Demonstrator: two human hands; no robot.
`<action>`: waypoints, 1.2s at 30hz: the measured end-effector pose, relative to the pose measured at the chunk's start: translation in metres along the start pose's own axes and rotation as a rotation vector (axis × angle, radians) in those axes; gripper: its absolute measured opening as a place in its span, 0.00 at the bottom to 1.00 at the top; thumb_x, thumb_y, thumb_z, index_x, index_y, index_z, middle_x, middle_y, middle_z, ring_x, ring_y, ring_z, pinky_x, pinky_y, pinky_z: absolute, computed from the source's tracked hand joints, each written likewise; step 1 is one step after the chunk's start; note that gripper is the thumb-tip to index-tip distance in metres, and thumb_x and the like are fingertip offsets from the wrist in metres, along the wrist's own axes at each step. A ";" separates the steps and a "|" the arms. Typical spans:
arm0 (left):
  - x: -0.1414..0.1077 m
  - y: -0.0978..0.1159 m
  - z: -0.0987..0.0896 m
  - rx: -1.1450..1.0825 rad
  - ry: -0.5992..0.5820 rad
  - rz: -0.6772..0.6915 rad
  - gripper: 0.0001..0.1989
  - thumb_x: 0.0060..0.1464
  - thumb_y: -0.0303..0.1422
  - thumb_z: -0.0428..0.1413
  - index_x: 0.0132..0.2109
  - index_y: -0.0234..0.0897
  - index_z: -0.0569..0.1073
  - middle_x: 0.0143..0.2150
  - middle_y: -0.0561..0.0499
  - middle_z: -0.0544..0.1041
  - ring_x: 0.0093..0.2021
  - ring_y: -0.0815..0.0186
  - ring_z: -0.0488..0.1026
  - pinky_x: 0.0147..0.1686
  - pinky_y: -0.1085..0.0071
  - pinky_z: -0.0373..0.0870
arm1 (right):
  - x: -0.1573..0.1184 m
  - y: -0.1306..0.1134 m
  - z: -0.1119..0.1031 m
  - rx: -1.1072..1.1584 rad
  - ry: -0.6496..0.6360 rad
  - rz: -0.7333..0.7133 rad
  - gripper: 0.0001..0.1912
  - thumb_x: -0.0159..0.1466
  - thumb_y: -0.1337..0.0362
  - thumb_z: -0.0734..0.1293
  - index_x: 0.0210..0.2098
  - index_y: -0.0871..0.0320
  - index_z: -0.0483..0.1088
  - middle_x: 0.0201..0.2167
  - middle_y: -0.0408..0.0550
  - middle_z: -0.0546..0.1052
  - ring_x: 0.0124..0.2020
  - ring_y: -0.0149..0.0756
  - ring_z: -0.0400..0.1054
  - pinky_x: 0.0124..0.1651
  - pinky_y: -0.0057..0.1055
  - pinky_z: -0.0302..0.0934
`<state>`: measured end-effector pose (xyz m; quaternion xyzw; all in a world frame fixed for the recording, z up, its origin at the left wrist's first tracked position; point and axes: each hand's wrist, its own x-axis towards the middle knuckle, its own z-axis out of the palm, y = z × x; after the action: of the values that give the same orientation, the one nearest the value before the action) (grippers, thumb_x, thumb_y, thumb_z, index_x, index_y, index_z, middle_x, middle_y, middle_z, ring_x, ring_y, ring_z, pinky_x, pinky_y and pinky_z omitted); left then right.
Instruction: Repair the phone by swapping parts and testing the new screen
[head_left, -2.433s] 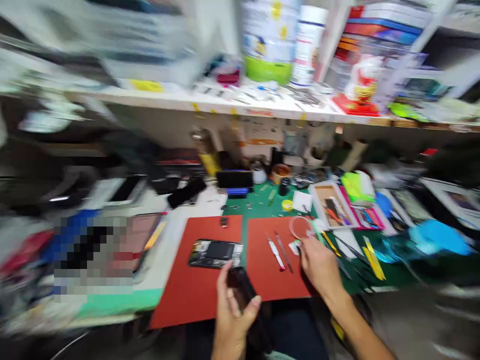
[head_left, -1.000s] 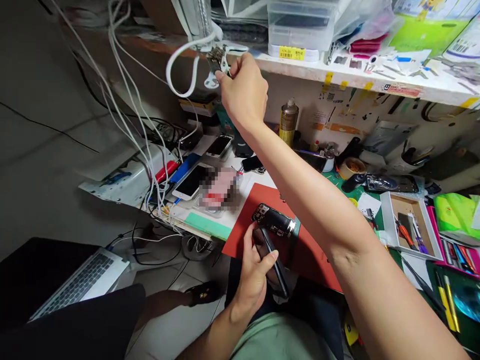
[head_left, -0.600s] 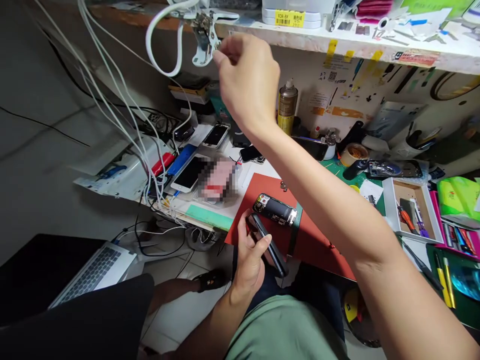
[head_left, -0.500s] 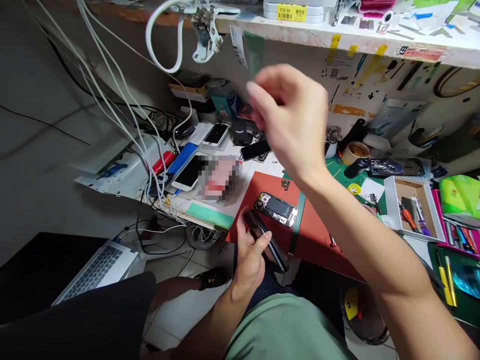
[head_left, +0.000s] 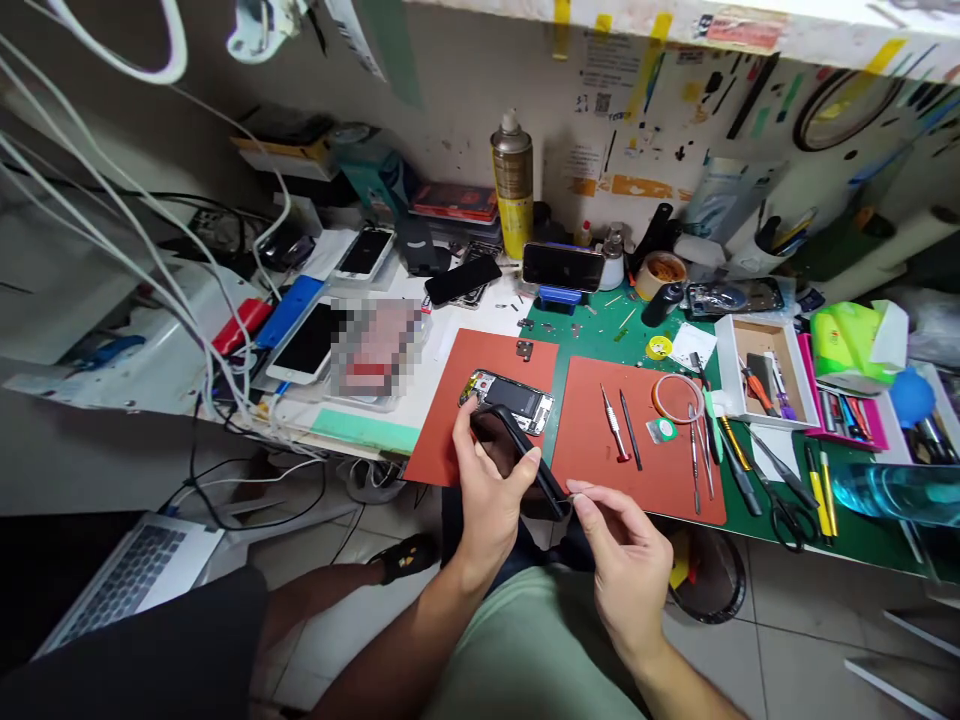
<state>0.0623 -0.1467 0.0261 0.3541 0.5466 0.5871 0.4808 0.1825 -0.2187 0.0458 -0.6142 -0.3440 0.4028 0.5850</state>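
My left hand (head_left: 487, 495) is wrapped round a dark phone (head_left: 529, 455), held tilted over the near edge of the bench. At the phone's lower right end, my right hand (head_left: 634, 560) pinches something thin and small between thumb and forefinger, too fine to name. Just behind the held phone, an opened phone (head_left: 529, 405) with its battery and inner parts showing lies on the red mat (head_left: 442, 430). A small metal piece (head_left: 524, 350) rests above it on that mat.
To the right, a second red mat (head_left: 600, 450) carries a screwdriver (head_left: 615, 425), tweezers and a tape roll (head_left: 679, 398). Scissors (head_left: 791, 520) lie near the front edge. Behind stand a spray can (head_left: 512, 190) and a propped phone (head_left: 562, 268). Another person's leg (head_left: 330, 590) is at the left.
My right hand has come down from the raised position near the shelf to the lower end of the held phone. The view has shifted right; my left hand still holds the phone.
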 end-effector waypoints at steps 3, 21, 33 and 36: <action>-0.004 -0.002 0.002 0.081 -0.009 0.029 0.46 0.55 0.42 0.70 0.74 0.53 0.56 0.72 0.45 0.65 0.71 0.54 0.66 0.71 0.58 0.62 | 0.001 -0.001 -0.001 -0.003 0.004 -0.024 0.06 0.68 0.59 0.75 0.39 0.54 0.83 0.39 0.49 0.87 0.39 0.39 0.83 0.44 0.30 0.79; -0.006 -0.001 0.002 0.135 0.027 0.027 0.45 0.55 0.39 0.68 0.74 0.52 0.56 0.71 0.44 0.67 0.72 0.54 0.66 0.70 0.58 0.65 | -0.005 0.011 -0.001 -0.085 -0.011 -0.149 0.03 0.70 0.64 0.73 0.41 0.54 0.82 0.39 0.46 0.86 0.40 0.36 0.82 0.45 0.29 0.76; -0.009 0.000 0.003 0.062 0.075 -0.022 0.44 0.52 0.37 0.71 0.71 0.53 0.60 0.69 0.46 0.69 0.68 0.56 0.69 0.66 0.62 0.68 | -0.003 0.011 0.004 -0.144 -0.017 -0.323 0.07 0.70 0.70 0.71 0.43 0.54 0.82 0.38 0.46 0.85 0.39 0.36 0.81 0.45 0.30 0.76; -0.009 -0.002 0.003 0.017 0.077 -0.078 0.44 0.52 0.38 0.72 0.71 0.54 0.61 0.66 0.47 0.71 0.64 0.57 0.72 0.62 0.63 0.72 | -0.005 0.013 0.006 -0.149 -0.016 -0.314 0.06 0.70 0.69 0.71 0.42 0.54 0.82 0.37 0.46 0.85 0.38 0.36 0.81 0.45 0.30 0.76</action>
<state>0.0681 -0.1546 0.0257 0.3137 0.5832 0.5762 0.4790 0.1744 -0.2214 0.0336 -0.5911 -0.4694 0.2848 0.5908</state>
